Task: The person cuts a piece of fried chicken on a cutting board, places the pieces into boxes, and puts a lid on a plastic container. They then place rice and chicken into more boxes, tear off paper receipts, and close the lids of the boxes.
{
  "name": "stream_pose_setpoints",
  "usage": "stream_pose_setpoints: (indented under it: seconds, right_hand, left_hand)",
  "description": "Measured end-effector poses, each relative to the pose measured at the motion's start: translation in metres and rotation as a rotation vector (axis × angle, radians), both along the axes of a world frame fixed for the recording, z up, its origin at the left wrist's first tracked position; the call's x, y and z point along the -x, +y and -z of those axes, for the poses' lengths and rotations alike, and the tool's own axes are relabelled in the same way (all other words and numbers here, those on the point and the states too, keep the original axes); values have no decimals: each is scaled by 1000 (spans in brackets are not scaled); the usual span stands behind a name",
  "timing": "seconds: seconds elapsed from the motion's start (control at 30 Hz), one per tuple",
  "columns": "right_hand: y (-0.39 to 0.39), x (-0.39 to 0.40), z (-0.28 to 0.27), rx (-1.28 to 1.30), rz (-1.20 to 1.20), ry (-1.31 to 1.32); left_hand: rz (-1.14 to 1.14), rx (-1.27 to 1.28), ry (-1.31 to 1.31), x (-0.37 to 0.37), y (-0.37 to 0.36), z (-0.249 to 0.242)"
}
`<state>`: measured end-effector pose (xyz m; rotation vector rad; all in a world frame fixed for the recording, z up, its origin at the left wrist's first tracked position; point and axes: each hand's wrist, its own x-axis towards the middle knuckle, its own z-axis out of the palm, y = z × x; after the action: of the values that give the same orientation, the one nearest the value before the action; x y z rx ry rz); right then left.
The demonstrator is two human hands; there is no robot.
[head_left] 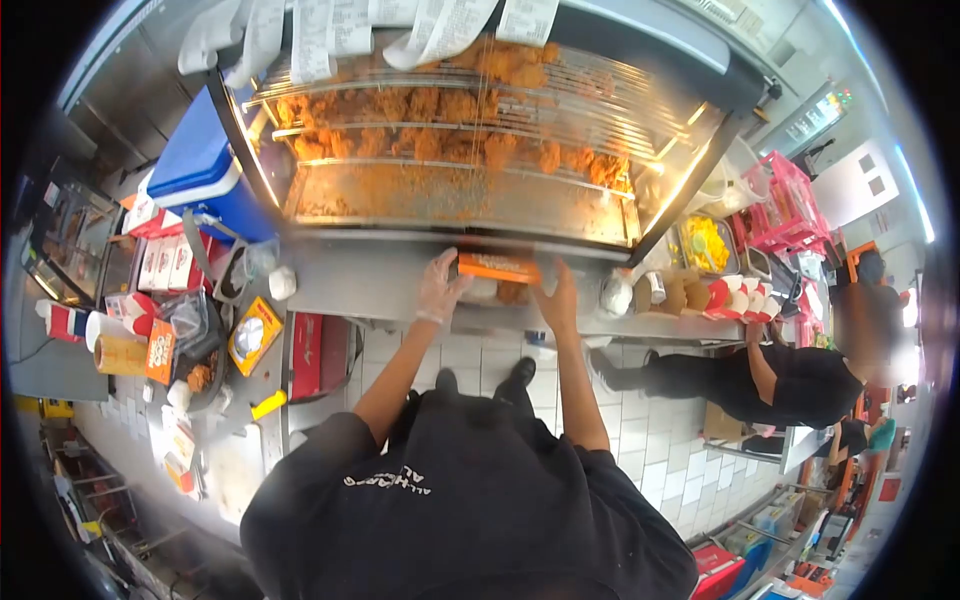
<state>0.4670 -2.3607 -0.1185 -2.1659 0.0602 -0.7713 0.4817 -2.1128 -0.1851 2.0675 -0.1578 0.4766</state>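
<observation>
An orange box (500,267) with dark sides lies on the metal counter (370,285) below the heated display case. My left hand (440,286), in a clear glove, is at the box's left end, with its fingers curved along that edge. At the right end is my right hand (556,297), its thumb and fingers around the corner. Below the box, between my hands, some brown fried food (514,292) shows in part. Fried pieces (425,105) sit on the racks of the lit case, above a crumb-strewn tray (400,192).
Paper receipts (310,45) hang over the case. On the left are a blue cooler (200,160) and a cluttered side counter. Along the right stand red-and-white cartons (735,298), a tray of yellow fries (705,243) and a person in black (790,385).
</observation>
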Motion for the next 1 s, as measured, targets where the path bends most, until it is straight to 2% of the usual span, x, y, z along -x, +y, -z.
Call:
stream_pose_setpoints:
  seconds: [0.03, 0.07, 0.13, 0.2, 0.23, 0.3, 0.37, 0.43, 0.5, 0.53, 0.6, 0.67, 0.7, 0.77, 0.9, 1.0]
  right_hand:
    - [-11, -9, 24, 29, -136, 115]
    - [-16, -20, 43, 62, -269, 221]
    - [-18, -30, 68, 100, -297, 221]
    - [-8, -20, 48, 5, -253, 378]
    - [-1, -14, 41, 5, -252, 358]
    - [10, -5, 37, -165, -213, 111]
    - [8, -7, 47, -200, -193, 120]
    - [8, -4, 55, -236, -173, 139]
    - [11, -5, 58, -620, -169, 78]
    - [8, -8, 56, -620, -171, 74]
    - [2, -9, 50, -597, -199, 301]
    - [4, -15, 42, -504, -134, 249]
    - [5, -21, 30, -408, -73, 194]
    - [10, -41, -20, -398, -116, 91]
    - [37, -91, -156, -366, -203, -244]
    - [62, -120, -260, -178, -212, -554]
  left_hand:
    - [28, 117, 65, 0, 0, 7]
    - [56, 81, 94, -3, 0, 21]
    - [107, -50, 107, -2, 5, 22]
    - [128, -150, 72, 2, 8, 16]
    - [88, -139, 38, 3, 9, 17]
    - [47, -130, -10, -3, 10, 5]
    - [-57, -78, 262, 4, 5, -24]
    - [-58, -45, 274, -1, 3, -22]
    - [-63, -13, 283, -5, 3, -22]
    - [-72, -8, 309, -4, 2, -22]
    - [-78, -4, 338, -5, 3, -19]
    - [48, -43, 307, -7, 8, -14]
    - [50, -42, 307, -7, 12, -4]
    - [225, 69, 156, -7, 18, 22]
    - [221, 112, 245, 2, 21, 32]
    - [176, 99, 187, 13, 24, 30]
